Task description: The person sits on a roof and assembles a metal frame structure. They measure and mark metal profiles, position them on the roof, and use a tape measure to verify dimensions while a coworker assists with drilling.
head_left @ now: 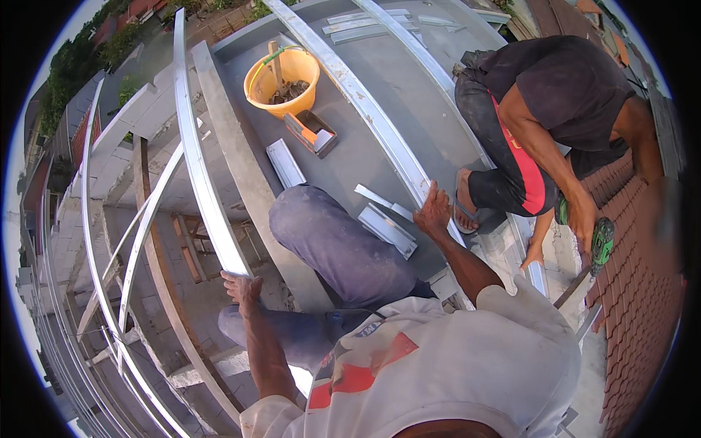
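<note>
My left hand [242,287] touches the near end of a long, silvery metal roof beam [196,157] at the left, its fingers stretched out and apart. My right hand [434,212] is closed around the edge of a second metal beam [365,109], which runs away from me over the grey slab. Another person crouches at the right, a green cordless drill [602,244] in one hand. That person's other hand [534,254] rests by a third metal beam [416,47] near its lower end.
A yellow bucket [299,69] with dark pieces inside stands on the grey slab [343,157], beside an open box [312,135]. Short metal offcuts [387,230] lie near my knee. Left of the concrete ledge [237,160] is a drop between block walls. Red roof tiles [642,292] slope at right.
</note>
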The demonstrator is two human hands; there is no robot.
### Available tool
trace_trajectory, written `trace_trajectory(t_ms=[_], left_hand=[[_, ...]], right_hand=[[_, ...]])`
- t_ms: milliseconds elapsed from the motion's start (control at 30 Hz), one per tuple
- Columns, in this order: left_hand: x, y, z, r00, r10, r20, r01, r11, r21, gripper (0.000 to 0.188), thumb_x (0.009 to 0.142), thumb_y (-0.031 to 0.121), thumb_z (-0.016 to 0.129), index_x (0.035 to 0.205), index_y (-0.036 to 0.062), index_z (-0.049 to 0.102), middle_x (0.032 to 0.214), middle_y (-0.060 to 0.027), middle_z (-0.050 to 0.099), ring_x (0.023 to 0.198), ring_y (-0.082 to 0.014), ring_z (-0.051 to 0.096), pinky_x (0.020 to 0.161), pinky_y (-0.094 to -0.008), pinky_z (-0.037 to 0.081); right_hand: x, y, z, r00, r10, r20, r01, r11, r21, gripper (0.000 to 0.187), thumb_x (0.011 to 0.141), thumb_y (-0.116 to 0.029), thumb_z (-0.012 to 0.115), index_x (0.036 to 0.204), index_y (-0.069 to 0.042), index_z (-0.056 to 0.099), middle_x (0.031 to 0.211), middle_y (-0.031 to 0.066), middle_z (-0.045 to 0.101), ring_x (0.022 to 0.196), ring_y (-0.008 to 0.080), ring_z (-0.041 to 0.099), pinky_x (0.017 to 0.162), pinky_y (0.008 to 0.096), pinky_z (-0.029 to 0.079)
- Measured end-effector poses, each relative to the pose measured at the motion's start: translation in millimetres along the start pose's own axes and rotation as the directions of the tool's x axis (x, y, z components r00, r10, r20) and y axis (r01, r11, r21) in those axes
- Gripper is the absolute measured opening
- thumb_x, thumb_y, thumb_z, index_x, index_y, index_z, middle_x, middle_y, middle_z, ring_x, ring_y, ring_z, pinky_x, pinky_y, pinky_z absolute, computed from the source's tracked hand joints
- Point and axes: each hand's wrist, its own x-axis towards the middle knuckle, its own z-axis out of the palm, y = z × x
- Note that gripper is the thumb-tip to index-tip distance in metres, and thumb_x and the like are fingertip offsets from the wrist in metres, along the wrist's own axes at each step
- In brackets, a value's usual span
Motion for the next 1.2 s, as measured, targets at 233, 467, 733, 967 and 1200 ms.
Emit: trace_trajectory(t_ms=[233, 467, 733, 967, 1200], left_hand=[[10.1, -4.3, 17.2, 0.998, 0.061, 0.0, -0.06, 0.996, 0.068, 0.131, 0.073, 0.027, 0.083, 0.164, 0.0024, -0.007, 0.154, -0.0275, 0.029, 0.141, -0.0495, 0.038, 0.114, -0.0648, 0.039], [36.6, -23.8, 35.9, 0.983, 0.142, -0.115, -0.132, 0.987, 0.089, 0.13, 0.072, 0.025, 0.084, 0.165, 0.0028, -0.004, 0.149, -0.0269, 0.033, 0.138, -0.0499, 0.041, 0.111, -0.0632, 0.043], [27.8, -22.0, 34.2, 0.981, 0.119, -0.156, -0.105, 0.99, 0.096, 0.13, 0.071, 0.025, 0.084, 0.165, 0.003, -0.004, 0.148, -0.0267, 0.035, 0.137, -0.0498, 0.042, 0.11, -0.0629, 0.044], [27.3, -19.7, 37.6, 0.98, 0.102, -0.169, -0.089, 0.992, 0.084, 0.131, 0.071, 0.025, 0.085, 0.165, 0.0031, -0.003, 0.147, -0.0264, 0.035, 0.137, -0.0497, 0.043, 0.11, -0.0626, 0.044], [25.7, -17.7, 38.5, 0.978, 0.11, -0.178, -0.096, 0.992, 0.086, 0.131, 0.071, 0.025, 0.085, 0.165, 0.0032, -0.003, 0.146, -0.0262, 0.036, 0.136, -0.0495, 0.044, 0.109, -0.0624, 0.045]], right_hand=[[-0.2, 6.5, -2.3, 1.0, 0.025, 0.003, -0.025, 1.0, 0.011, 0.102, 0.074, -0.021, 0.071, 0.162, -0.002, 0.023, 0.129, 0.02, 0.049, 0.124, 0.0363, 0.05, 0.098, 0.054, 0.042], [-10.3, 8.5, -6.9, 0.998, 0.004, -0.061, 0.001, 0.997, 0.079, 0.099, 0.075, -0.019, 0.073, 0.161, -0.001, 0.028, 0.124, 0.0168, 0.05, 0.117, 0.0322, 0.052, 0.093, 0.0518, 0.043], [-8.5, 6.3, -8.1, 0.998, 0.004, -0.07, 0.005, 0.993, 0.119, 0.092, 0.077, -0.018, 0.073, 0.158, -0.002, 0.034, 0.123, 0.0148, 0.051, 0.118, 0.0304, 0.053, 0.094, 0.0509, 0.045], [-8.5, 2.8, -14.6, 0.998, 0.0, -0.068, 0.008, 0.993, 0.117, 0.096, 0.074, -0.015, 0.072, 0.159, -0.002, 0.031, 0.122, 0.0168, 0.05, 0.119, 0.0327, 0.051, 0.094, 0.0516, 0.043], [-4.3, 0.1, -4.9, 0.996, 0.023, -0.092, -0.017, 0.998, 0.063, 0.095, 0.075, -0.018, 0.075, 0.159, -0.004, 0.033, 0.124, 0.0144, 0.051, 0.12, 0.0319, 0.052, 0.094, 0.0521, 0.045]])
